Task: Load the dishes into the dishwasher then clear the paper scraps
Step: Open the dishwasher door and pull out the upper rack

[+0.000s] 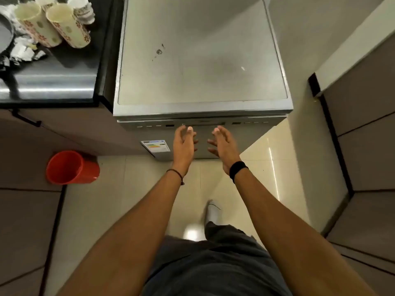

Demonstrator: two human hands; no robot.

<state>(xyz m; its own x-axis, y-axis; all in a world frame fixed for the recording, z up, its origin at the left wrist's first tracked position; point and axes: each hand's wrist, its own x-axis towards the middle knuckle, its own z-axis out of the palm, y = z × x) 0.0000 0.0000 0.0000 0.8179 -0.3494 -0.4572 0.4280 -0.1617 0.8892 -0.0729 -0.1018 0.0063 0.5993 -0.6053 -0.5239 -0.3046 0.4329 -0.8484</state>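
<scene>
Both hands, the left hand (184,144) and right hand (222,144), hovered open and empty before the shut dishwasher (201,82), best gripped evenly at its handle recess (206,124), dishes (53,24) waiting far left on the surface (53,82).

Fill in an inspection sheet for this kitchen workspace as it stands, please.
Surface: counter dark and glossy; dishwasher top bears a few stains.
Job's things: dishwasher door shut; cups stand on the counter, scraps beside them.
Clutter: red bucket on the floor, left of the dishwasher.
Hands: left hand and right hand both open, holding nothing, at the door just under the handle; contact unclear.
Cables: nothing seen.
Surroundings: tiled floor; cabinets on both sides.
</scene>
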